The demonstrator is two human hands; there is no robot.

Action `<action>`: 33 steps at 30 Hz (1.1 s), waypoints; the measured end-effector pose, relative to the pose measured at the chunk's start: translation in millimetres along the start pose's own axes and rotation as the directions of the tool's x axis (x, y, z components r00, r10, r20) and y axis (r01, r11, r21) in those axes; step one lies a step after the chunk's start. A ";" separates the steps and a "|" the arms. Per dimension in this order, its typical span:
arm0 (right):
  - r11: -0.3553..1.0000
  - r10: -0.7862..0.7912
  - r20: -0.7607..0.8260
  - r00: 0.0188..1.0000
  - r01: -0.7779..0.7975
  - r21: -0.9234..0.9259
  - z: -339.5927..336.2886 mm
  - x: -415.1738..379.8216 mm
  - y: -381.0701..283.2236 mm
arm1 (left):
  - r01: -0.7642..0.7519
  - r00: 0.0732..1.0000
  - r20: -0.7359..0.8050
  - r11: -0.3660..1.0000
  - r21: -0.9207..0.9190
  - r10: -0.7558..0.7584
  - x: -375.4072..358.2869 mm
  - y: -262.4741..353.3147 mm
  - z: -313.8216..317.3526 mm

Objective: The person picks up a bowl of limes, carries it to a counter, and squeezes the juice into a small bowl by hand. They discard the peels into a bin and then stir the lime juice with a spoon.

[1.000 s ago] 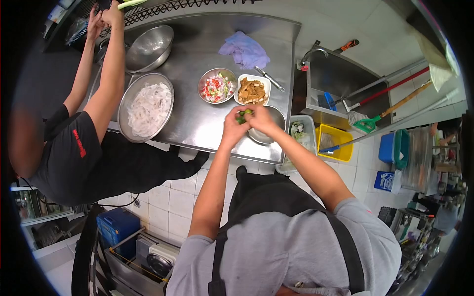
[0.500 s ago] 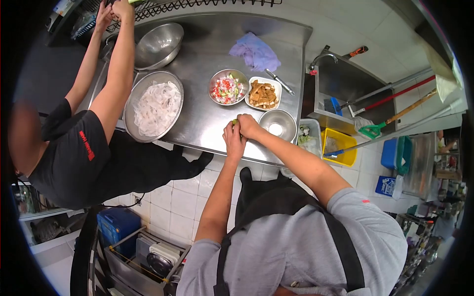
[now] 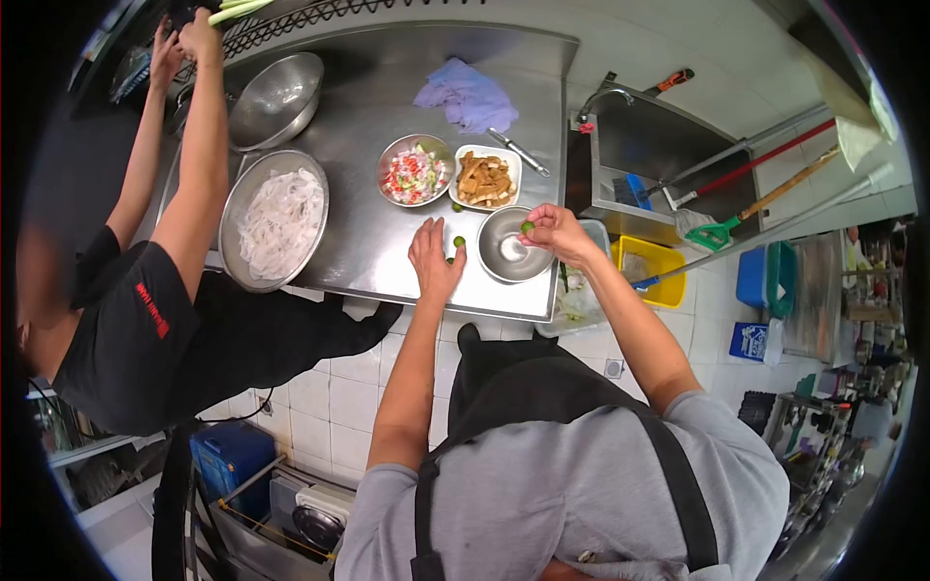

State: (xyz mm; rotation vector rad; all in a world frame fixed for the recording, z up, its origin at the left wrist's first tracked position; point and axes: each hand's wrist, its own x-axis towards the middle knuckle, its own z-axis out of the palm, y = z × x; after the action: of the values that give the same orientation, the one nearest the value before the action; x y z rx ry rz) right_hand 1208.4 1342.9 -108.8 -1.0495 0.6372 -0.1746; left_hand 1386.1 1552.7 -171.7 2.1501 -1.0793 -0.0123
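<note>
My right hand (image 3: 557, 237) pinches a small green lime (image 3: 527, 229) above the right side of a small steel bowl (image 3: 491, 261). My left hand (image 3: 435, 261) rests at the counter's front, fingers stretched out, thumb apart. Beside its thumb tip lies another lime (image 3: 459, 241), and part of a further green one shows between thumb and fingers. One more lime (image 3: 456, 206) sits near the white dish (image 3: 515, 174) of browned, sliced pieces. To the left of that dish stands a steel bowl (image 3: 383, 184) of chopped red, white and green bits.
A large steel bowl (image 3: 226, 232) of pale translucent strips stands left, with a colander (image 3: 291, 97) behind. A purple cloth (image 3: 470, 97) and a peeler-like tool (image 3: 523, 155) lie at the back. A co-worker (image 3: 126, 320) reaches up on the left. A sink (image 3: 668, 155) is right.
My hands, together before, have moved apart. The right one is now over the small bowl with a lime; the left has opened on the counter, where limes now show. The view has shifted slightly.
</note>
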 end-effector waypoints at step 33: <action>0.483 -0.303 0.079 0.950 0.225 -0.846 14.4 -3.7 12.6 | -0.016 1.000 0.013 0.990 -0.139 0.018 -19.9 -6.6 -18.8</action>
State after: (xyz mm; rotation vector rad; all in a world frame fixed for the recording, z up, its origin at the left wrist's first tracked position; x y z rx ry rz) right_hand 1211.5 1361.6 -113.1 -2.1389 0.6320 -0.1752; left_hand 1383.6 1580.4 -167.5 2.0189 -1.0725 -0.0928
